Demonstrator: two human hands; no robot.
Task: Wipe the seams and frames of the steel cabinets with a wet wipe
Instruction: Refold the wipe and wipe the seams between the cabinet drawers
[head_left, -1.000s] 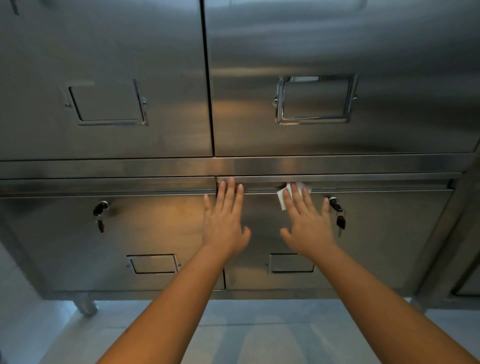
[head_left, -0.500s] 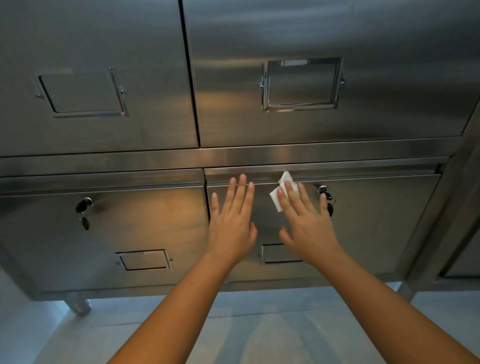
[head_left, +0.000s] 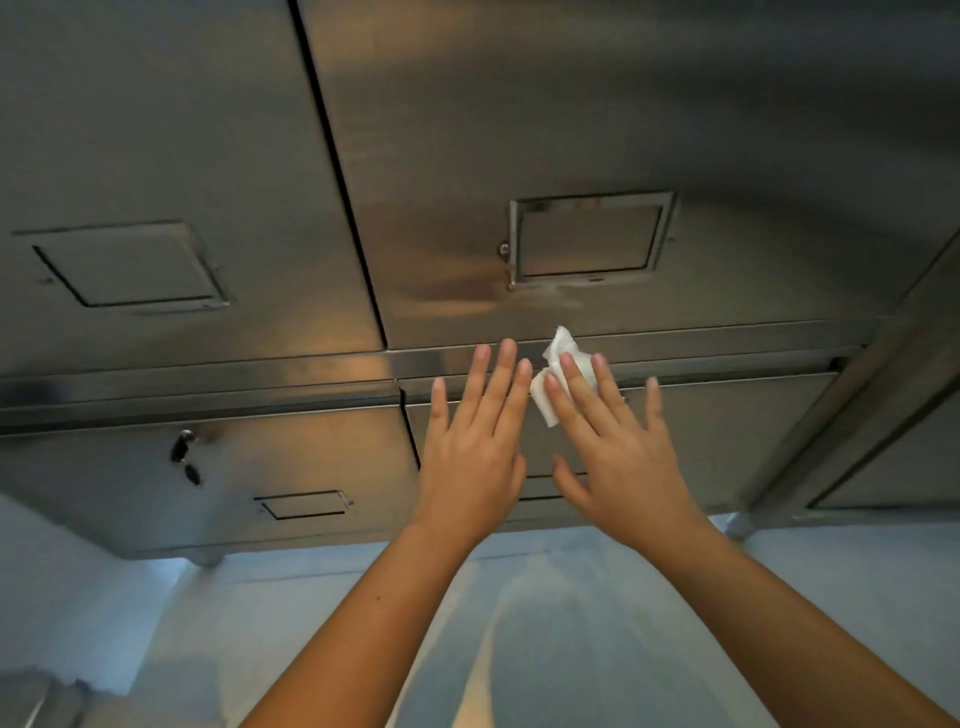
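A steel cabinet (head_left: 519, 130) fills the view, with two upper doors and two lower doors. A horizontal frame rail (head_left: 234, 374) runs between them. My right hand (head_left: 613, 447) lies flat with straight fingers and presses a crumpled white wet wipe (head_left: 563, 364) against the rail and the top edge of the lower right door. My left hand (head_left: 475, 447) rests flat beside it on the same door, fingers straight, fingertips at the rail, just right of the vertical seam (head_left: 410, 431) between the lower doors.
Keys hang from a lock (head_left: 183, 452) on the lower left door. Recessed handles sit on the upper right door (head_left: 589, 239) and lower left door (head_left: 304, 504). Another steel unit (head_left: 893, 415) adjoins on the right. Pale floor (head_left: 311, 597) lies below.
Both hands have moved up the lower right door toward the rail, the right one carrying the wipe up and left. The view has shifted and closed in on the cabinet.
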